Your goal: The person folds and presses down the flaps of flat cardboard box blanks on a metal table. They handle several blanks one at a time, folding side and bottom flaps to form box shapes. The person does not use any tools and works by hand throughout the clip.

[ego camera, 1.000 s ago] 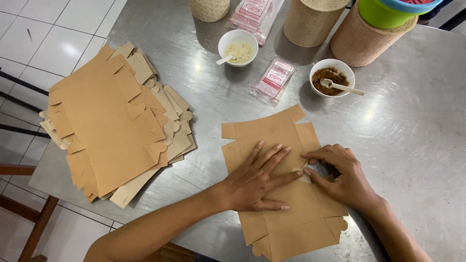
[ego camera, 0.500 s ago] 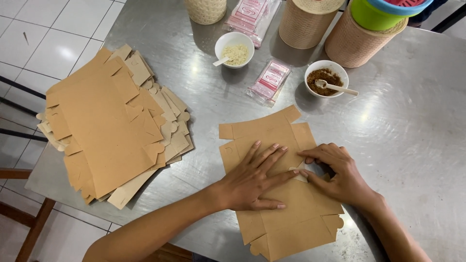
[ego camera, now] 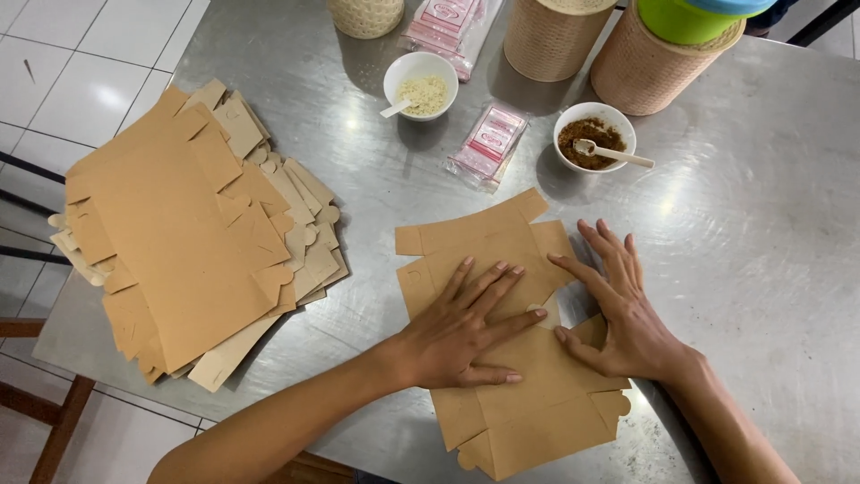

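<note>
My right hand (ego camera: 627,314) had uncurled and spread flat.
Both hands, left hand (ego camera: 461,327) included, lay open-palmed pressing the flat carton blank (ego camera: 511,358); creasing seemed underway, the flap at 12 o'clock next.

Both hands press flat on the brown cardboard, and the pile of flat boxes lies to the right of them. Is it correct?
Not quite. The head view shows the left hand and right hand flat on the cardboard, but the pile lies to their left.

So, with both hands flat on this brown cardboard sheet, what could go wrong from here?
1. The cardboard sheet overhangs the table's near edge; it might slide off if the left hand and right hand lift.
2. The bowl of brown powder stands close behind; a flap swinging up could perhaps knock its spoon.
</note>
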